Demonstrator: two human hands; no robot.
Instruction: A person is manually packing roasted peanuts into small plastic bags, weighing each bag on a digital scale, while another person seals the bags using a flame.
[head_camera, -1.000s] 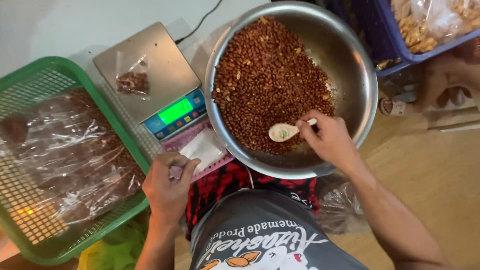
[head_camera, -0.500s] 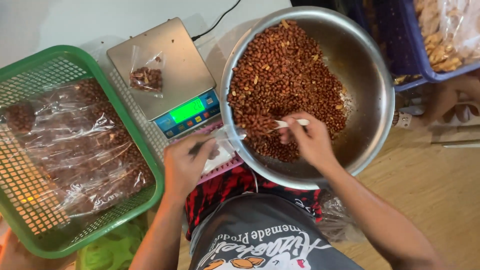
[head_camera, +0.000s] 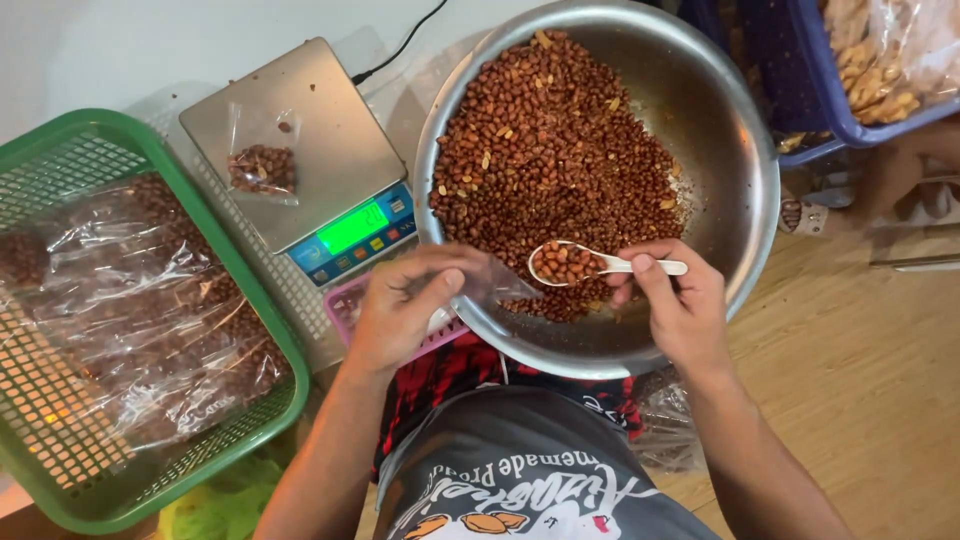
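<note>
- Green plastic forms the mesh basket (head_camera: 262, 330) at the far left, and clear sealed packets of brown nuts (head_camera: 150, 300) are piled inside it.
- Just right of the basket, a digital scale (head_camera: 300, 150) with a steel plate and a lit green display is seen; a small clear packet of nuts (head_camera: 262, 165) lies on its plate.
- A pink tray (head_camera: 345, 300) is partly seen near the scale's front edge, mostly hidden behind the left hand.
- The left hand (head_camera: 405, 305) is held near the body, its grip closed on a small clear plastic bag (head_camera: 490, 280), pinched between thumb and fingers, with the bag's loose end reaching over the near rim of the bowl towards the spoon.
- A large steel bowl (head_camera: 730, 150) fills the centre, and a heap of roasted brown peanuts (head_camera: 550, 150) lies in its left half.
- A white spoon (head_camera: 575, 263), loaded with peanuts, is held level over the near part of the bowl, just right of the bag.
- The right hand (head_camera: 680, 300) has its grip closed on the spoon's handle, thumb on top.
- At the far right, a blue crate (head_camera: 800, 100) holding clear bags of pale snacks (head_camera: 885, 60) is seen beside the bowl.
</note>
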